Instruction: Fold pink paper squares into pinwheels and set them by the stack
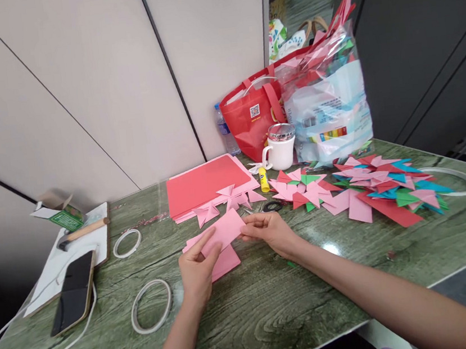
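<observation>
A pink rectangle of paper (225, 227) is held between my two hands, a little above the table. My left hand (197, 264) grips its left part, thumb on top. At its right end, my right hand (265, 231) pinches the corner between thumb and fingers. Under the held sheet lies a small stack of pink paper pieces (226, 263). Just beyond are folded pink paper shapes (231, 196), partly on a pile of red and pink sheets (204, 183). A black ring-shaped item (272, 207) lies near my right fingertips.
To the right are heaps of folded coloured paper (386, 178). A white mug (281, 148), a yellow glue stick (263, 180), a red bag (247, 122) and a plastic bag (329, 111) stand behind. On the left are tape rolls (154, 327), a phone (71, 293) and a hammer (85, 231).
</observation>
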`<state>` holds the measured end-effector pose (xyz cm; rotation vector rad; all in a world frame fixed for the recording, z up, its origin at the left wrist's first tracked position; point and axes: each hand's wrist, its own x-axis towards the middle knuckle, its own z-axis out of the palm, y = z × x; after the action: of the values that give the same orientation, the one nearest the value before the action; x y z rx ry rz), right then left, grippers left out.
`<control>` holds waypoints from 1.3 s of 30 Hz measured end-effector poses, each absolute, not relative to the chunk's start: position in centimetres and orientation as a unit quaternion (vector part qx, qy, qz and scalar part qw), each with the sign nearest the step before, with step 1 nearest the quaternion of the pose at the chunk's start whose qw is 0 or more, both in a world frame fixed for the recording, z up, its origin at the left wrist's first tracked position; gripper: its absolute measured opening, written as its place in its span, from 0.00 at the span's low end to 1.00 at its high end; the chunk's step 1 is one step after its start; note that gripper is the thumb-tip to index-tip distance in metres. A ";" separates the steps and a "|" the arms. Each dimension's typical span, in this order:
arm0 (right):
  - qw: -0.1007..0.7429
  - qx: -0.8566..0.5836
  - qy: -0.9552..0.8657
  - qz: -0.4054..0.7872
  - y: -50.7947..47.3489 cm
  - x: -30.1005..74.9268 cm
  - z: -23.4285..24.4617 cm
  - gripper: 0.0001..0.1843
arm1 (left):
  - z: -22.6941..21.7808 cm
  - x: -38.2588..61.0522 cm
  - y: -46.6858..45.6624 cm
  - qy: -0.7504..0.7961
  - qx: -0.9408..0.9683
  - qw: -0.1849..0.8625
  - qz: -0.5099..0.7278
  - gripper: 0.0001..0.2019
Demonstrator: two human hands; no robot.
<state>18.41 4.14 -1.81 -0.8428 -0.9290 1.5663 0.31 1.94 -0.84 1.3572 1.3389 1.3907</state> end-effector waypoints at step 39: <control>0.493 -0.278 -0.404 0.719 3.7 17.9 -0.9 0.16 | 0.4 0.7 1.8 0.488 0.563 0.372 0.554 0.39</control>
<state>17.90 3.66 -0.86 -0.6744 -0.9788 1.7428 0.71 1.85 0.44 1.4433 1.2515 1.4192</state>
